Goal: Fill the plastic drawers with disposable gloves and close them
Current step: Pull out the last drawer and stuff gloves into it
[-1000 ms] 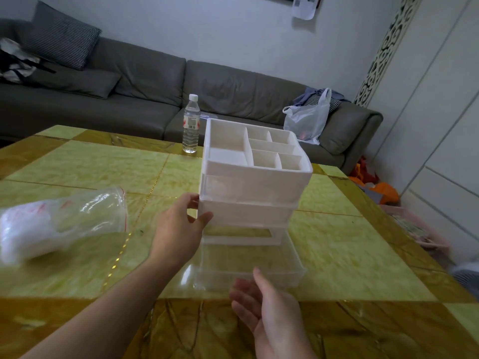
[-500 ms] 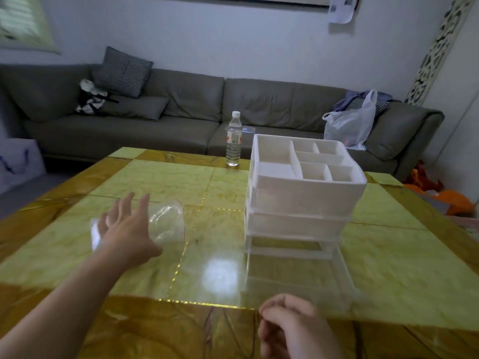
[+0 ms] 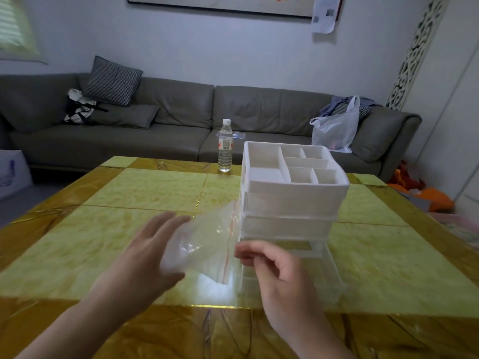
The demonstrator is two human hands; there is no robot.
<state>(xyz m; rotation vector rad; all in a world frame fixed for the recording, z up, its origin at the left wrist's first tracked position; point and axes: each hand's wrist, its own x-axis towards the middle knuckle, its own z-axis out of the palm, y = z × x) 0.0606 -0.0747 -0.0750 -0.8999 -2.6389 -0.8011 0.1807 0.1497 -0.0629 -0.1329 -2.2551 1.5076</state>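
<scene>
A clear plastic bag of disposable gloves (image 3: 204, 251), with a red strip along its mouth, is being held in the air above the near part of the bench (image 3: 145, 187), between the two hands. The bag's closed end is being cupped by the left hand (image 3: 153, 252), whose fingers are being kept fairly straight and spread along it. The bag's mouth is being pinched at its edge by the curled fingers of the right hand (image 3: 274, 265). The hands are being kept apart, with the bag stretched between them. The picture is blurred here, so the gloves inside are being seen only as a pale mass.

Just to the right of the bag, a white plastic drawer unit (image 3: 290, 203) is being carried by the bench. Its top is being shown as an open tray split into several compartments. The two upper drawers are being shown pushed in. The bottom drawer (image 3: 311, 270), clear and see-through, is being shown pulled out towards the viewer, partly behind the right hand.

Further back, near the far edge of the yellow and amber bench, a water bottle (image 3: 225, 146) is being shown upright. Behind the bench, a grey sofa (image 3: 181, 112) is being shown along the wall, with a checked cushion (image 3: 112, 80) at its left and a white carrier bag (image 3: 334, 128) at its right.
</scene>
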